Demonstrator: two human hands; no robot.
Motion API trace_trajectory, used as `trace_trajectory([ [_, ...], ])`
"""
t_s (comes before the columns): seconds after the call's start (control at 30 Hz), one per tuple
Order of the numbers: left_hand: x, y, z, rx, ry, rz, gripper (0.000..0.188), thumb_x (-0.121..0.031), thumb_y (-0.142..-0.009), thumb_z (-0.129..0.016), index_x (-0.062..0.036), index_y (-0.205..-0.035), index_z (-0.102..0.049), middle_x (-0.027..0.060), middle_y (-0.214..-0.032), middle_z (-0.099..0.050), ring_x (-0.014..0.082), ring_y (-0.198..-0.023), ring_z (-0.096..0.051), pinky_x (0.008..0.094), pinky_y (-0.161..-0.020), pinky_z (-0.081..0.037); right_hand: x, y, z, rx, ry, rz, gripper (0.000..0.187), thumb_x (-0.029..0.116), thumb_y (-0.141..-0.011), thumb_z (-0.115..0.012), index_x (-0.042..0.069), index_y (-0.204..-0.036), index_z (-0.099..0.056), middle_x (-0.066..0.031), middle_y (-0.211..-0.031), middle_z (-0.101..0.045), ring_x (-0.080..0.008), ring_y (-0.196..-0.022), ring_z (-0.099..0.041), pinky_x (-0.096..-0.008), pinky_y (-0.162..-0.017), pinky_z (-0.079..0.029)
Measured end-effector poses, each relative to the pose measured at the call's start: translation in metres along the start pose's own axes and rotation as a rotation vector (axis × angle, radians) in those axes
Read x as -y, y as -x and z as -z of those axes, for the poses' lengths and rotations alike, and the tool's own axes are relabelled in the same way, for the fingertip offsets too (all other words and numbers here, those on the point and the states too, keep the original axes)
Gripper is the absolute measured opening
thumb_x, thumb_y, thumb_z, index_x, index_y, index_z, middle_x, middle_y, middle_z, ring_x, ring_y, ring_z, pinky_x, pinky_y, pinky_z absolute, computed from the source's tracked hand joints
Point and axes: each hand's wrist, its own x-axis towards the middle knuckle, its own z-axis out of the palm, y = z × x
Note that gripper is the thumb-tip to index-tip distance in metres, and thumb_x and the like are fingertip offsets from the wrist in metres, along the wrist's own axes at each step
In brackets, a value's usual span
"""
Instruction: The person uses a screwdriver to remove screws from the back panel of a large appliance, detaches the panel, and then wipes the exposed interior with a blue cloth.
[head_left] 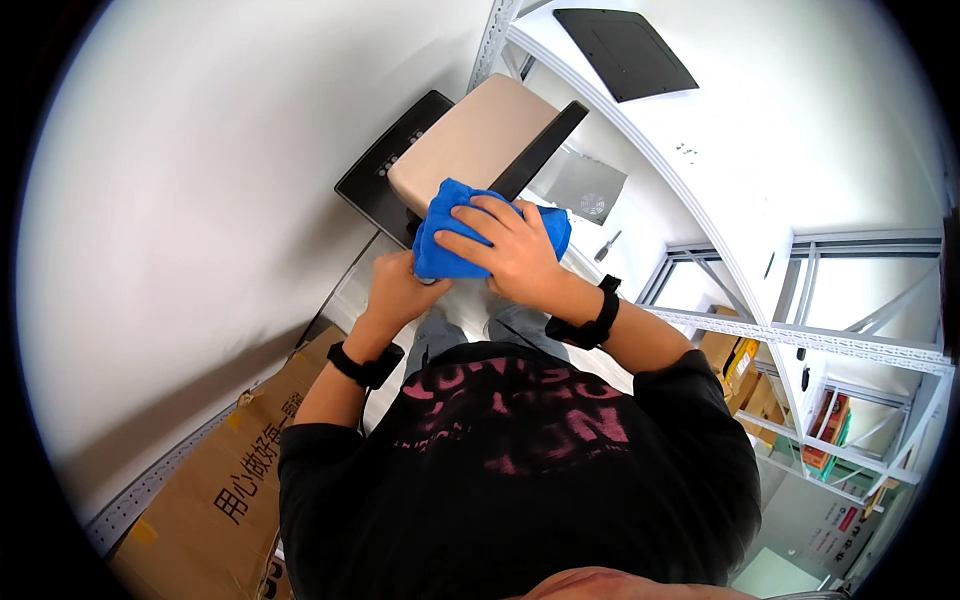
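Observation:
A crumpled blue cloth lies over the near end of a beige, box-shaped thing with rounded corners and a black bar along its right side. My right hand grips the cloth from above, fingers curved over it. Just below the cloth's left edge, my left hand is closed; the cloth and my fingers hide what it holds. Behind the beige thing on the left is a flat black panel with several small round marks.
White metal shelving curves along the right, with a dark flat panel on its top shelf and a small tool on a lower one. Boxes sit further down. A large brown cardboard sheet leans at the lower left, beside a white wall.

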Motion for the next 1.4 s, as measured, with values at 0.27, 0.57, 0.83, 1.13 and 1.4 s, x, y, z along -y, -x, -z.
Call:
trace_trajectory([
  [0.27, -0.012, -0.004, -0.004, -0.076, -0.082, -0.025, 0.044, -0.011, -0.066, -0.076, -0.0031, -0.108, -0.067, 0.0139, -0.072, -0.066, 0.0243, -0.063, -0.067, 0.0294, -0.057, -0.049, -0.119, 0.001, 0.013, -0.046, 0.096, -0.158, 0.059, -0.005, -0.058, -0.062, 0.016, -0.113, -0.062, -0.0068, -0.115, -0.062, -0.0275, -0.110, -0.057, -0.0378, -0.078, -0.041],
  [0.57, -0.009, 0.001, -0.005, -0.076, -0.088, 0.074, 0.044, -0.007, -0.066, -0.076, -0.0025, -0.109, -0.067, 0.0138, -0.076, -0.068, 0.0215, -0.071, -0.070, 0.0277, -0.063, -0.052, -0.196, -0.015, 0.021, -0.147, -0.078, -0.338, 0.051, -0.010, -0.062, -0.059, 0.008, -0.110, -0.063, -0.0157, -0.115, -0.063, -0.0359, -0.106, -0.058, -0.0388, -0.093, -0.046],
  [0.83, -0.016, -0.007, 0.012, 0.078, 0.243, 0.287, 0.048, -0.014, -0.070, -0.081, 0.0010, -0.112, -0.064, 0.0150, -0.099, -0.068, 0.0207, -0.086, -0.069, 0.0287, -0.075, -0.054, -0.176, -0.024, 0.029, 0.035, 0.181, -0.362, 0.060, -0.008, -0.065, -0.057, 0.014, -0.121, -0.058, -0.0121, -0.123, -0.058, -0.0328, -0.113, -0.054, -0.0445, -0.087, -0.045],
  [1.13, -0.014, -0.022, 0.014, 0.166, 0.339, 0.536, 0.091, -0.002, -0.065, -0.083, -0.0033, -0.139, -0.031, 0.0122, -0.108, -0.062, 0.0206, -0.095, -0.062, 0.0324, -0.087, -0.051, -0.105, -0.026, 0.030, 0.247, 0.341, -0.148, 0.067, -0.006, -0.068, -0.056, 0.024, -0.128, -0.052, -0.0120, -0.131, -0.050, -0.0329, -0.119, -0.048, -0.0455, -0.082, -0.041],
  [1.4, -0.025, -0.036, 0.025, 0.147, 0.327, 0.555, 0.133, -0.004, -0.055, -0.089, -0.0093, -0.149, 0.006, 0.0127, -0.098, -0.060, 0.0223, -0.090, -0.063, 0.0320, -0.076, -0.055, -0.024, -0.042, 0.021, 0.360, 0.148, 0.078, 0.060, 0.003, -0.070, -0.061, 0.028, -0.124, -0.054, -0.0104, -0.129, -0.050, -0.0326, -0.116, -0.049, -0.0472, -0.084, -0.040],
])
